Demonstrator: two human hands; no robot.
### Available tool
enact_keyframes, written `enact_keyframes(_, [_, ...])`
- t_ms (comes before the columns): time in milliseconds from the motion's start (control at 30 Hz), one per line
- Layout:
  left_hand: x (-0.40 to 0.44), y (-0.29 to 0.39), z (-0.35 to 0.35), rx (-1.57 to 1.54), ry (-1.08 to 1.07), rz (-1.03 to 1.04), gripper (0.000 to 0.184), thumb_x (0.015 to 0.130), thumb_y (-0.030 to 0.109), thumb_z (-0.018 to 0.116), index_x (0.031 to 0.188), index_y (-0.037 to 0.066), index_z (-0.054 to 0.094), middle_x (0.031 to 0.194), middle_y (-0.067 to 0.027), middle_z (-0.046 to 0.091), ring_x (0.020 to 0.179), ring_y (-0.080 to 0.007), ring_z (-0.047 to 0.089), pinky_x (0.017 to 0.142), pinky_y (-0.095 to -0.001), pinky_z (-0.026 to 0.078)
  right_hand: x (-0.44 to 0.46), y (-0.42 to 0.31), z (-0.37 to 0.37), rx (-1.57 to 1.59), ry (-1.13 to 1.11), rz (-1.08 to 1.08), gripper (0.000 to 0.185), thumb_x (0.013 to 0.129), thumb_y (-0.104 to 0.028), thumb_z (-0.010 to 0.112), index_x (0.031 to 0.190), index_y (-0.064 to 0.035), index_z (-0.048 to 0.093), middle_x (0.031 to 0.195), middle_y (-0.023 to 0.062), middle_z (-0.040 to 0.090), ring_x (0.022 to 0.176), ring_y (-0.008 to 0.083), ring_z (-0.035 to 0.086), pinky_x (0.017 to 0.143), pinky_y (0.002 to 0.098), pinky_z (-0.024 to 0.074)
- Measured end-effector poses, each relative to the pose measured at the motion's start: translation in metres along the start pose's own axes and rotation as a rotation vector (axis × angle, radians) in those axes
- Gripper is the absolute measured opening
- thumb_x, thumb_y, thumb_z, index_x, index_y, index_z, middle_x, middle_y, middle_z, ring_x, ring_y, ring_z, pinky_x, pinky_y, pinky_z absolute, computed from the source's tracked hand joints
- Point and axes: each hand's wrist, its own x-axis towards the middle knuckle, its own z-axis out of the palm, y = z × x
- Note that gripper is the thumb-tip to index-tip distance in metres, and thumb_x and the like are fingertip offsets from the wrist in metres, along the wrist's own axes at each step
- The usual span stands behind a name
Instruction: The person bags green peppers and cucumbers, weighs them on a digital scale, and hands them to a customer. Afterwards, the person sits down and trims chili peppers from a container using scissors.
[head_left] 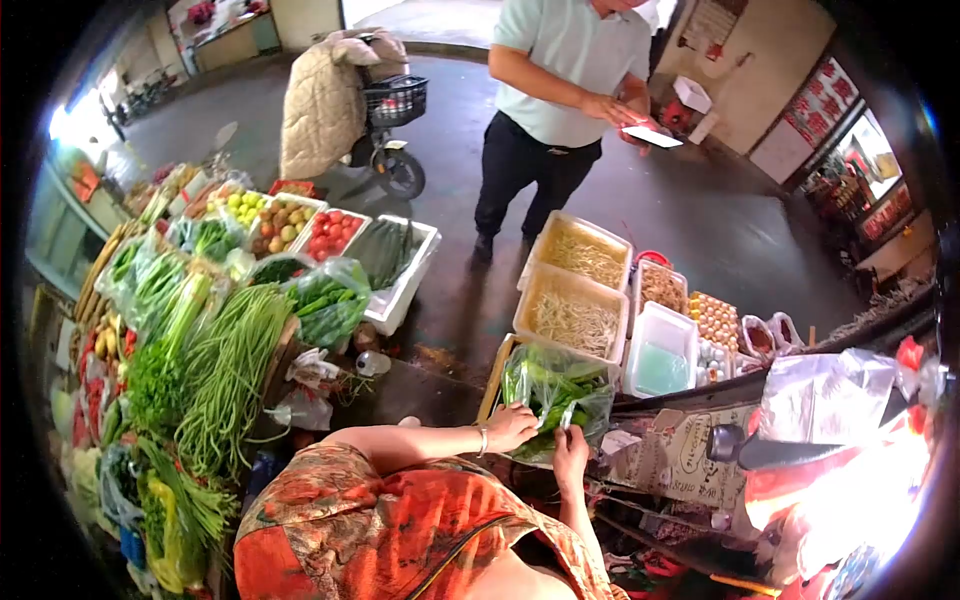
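A clear plastic bag of leafy green vegetables [553, 385] lies in front of me, over a crate at the near end of the bean sprout tubs. My left hand [511, 428], with a bracelet at the wrist, has its fingers curled on the bag's left near side. Just to the right, my right hand [571, 456] is closed on a gathered, whitish strip of the bag's plastic. Both hands are close together at the near edge of the bag. Parts of the fingers are too small to make out.
Bean sprout tubs [570, 312], a white tub [662, 350] and egg trays [714, 322] stand ahead and right. Long beans [235, 365], tomatoes [334, 233] and other vegetables fill the left. Beyond, a person [560, 110] holds a phone near a scooter [395, 165]. A bright lamp glares at right.
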Motion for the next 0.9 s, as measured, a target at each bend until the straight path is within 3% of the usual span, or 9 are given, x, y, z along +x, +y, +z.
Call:
enact_keyframes(100, [-0.014,0.022,-0.047,-0.094,-0.037,-0.073,0.018,0.094,0.021,0.052,0.089,0.007,0.061,0.088,-0.0088,0.060,0.094,-0.0227,0.053,0.092,-0.0401,0.039,-0.008,0.020,-0.013,0.282,-0.092,0.111,0.015,0.092,-0.014,0.056,0.084,-0.0013,0.056,0.071,0.0002,0.054,0.065,0.0092,0.047,0.060,0.0256,0.0394])
enact_keyframes(167, [0.000,0.041,-0.081,-0.312,0.019,-0.113,0.024,0.095,0.019,0.050,0.074,0.007,0.053,0.067,-0.0064,0.054,0.064,-0.0155,0.054,0.067,-0.0324,0.047,0.007,0.009,-0.036,0.375,-0.135,0.162,0.016,0.093,-0.016,0.053,0.095,-0.0006,0.057,0.079,0.0008,0.055,0.074,0.0127,0.047,0.066,0.0300,0.0412])
enact_keyframes(233, [0.017,0.056,-0.103,-0.250,0.163,-0.030,0.027,0.096,0.019,0.046,0.072,0.008,0.050,0.064,-0.0033,0.053,0.056,-0.0099,0.050,0.052,-0.0246,0.044,0.028,-0.004,-0.055,0.398,-0.053,0.115,0.017,0.092,-0.020,0.054,0.098,-0.0041,0.058,0.079,-0.0019,0.054,0.073,0.0105,0.048,0.064,0.0273,0.0397])
enact_keyframes(433, [0.032,0.078,-0.130,-0.369,0.170,-0.188,0.017,0.091,0.018,0.055,0.080,0.005,0.061,0.076,-0.0062,0.062,0.077,-0.0151,0.059,0.077,-0.0306,0.047,0.035,-0.075,-0.089,0.449,-0.068,0.168,0.017,0.092,-0.022,0.056,0.088,-0.0061,0.056,0.073,-0.0039,0.048,0.068,0.0066,0.041,0.060,0.0222,0.0334])
enact_keyframes(500, [0.036,0.038,-0.088,-0.124,0.356,0.114,0.009,0.082,0.009,0.067,0.079,0.003,0.060,0.098,-0.0061,0.056,0.096,-0.0178,0.051,0.089,-0.0340,0.041,0.045,-0.040,-0.072,0.385,-0.139,0.114,0.019,0.093,-0.020,0.054,0.092,-0.0019,0.057,0.074,-0.0014,0.051,0.068,0.0087,0.043,0.062,0.0244,0.0377])
enact_keyframes(700, [0.056,0.039,-0.070,-0.173,0.315,0.206,0.008,0.085,0.018,0.064,0.088,0.010,0.065,0.132,-0.0040,0.047,0.118,-0.0261,0.045,0.097,-0.0434,0.031,0.053,-0.069,-0.061,-0.069,-0.151,-0.140,0.009,0.087,-0.006,0.056,0.094,-0.0014,0.059,0.084,0.0152,0.058,0.078,0.0331,0.058,0.069,0.0377,0.0460])
enact_keyframes(767, [0.065,0.028,-0.064,-0.187,0.108,0.241,0.021,0.088,0.022,0.063,0.106,0.013,0.058,0.139,-0.0067,0.043,0.131,-0.0258,0.037,0.107,-0.0435,0.023,0.058,-0.074,-0.066,-0.215,-0.116,-0.250,0.009,0.085,-0.005,0.058,0.093,-0.0010,0.059,0.088,0.0172,0.058,0.082,0.0371,0.058,0.070,0.0401,0.0469])
enact_keyframes(833, [0.066,0.024,-0.063,-0.219,-0.093,0.209,0.058,0.082,0.026,0.070,0.132,0.020,0.039,0.140,-0.0061,0.042,0.132,-0.0237,0.036,0.107,-0.0440,0.021,0.056,-0.077,-0.073,-0.402,-0.051,-0.373,0.009,0.082,-0.004,0.060,0.091,-0.0008,0.059,0.090,0.0160,0.057,0.085,0.0370,0.058,0.071,0.0433,0.0476])
enact_keyframes(900, [0.068,0.027,-0.067,-0.226,-0.273,0.140,0.069,0.080,0.024,0.073,0.137,0.018,0.034,0.135,-0.0067,0.046,0.131,-0.0231,0.038,0.107,-0.0427,0.023,0.056,-0.079,-0.070,-0.425,-0.071,-0.358,0.009,0.081,-0.002,0.061,0.090,-0.0009,0.059,0.091,0.0150,0.057,0.083,0.0355,0.059,0.071,0.0422,0.0495])
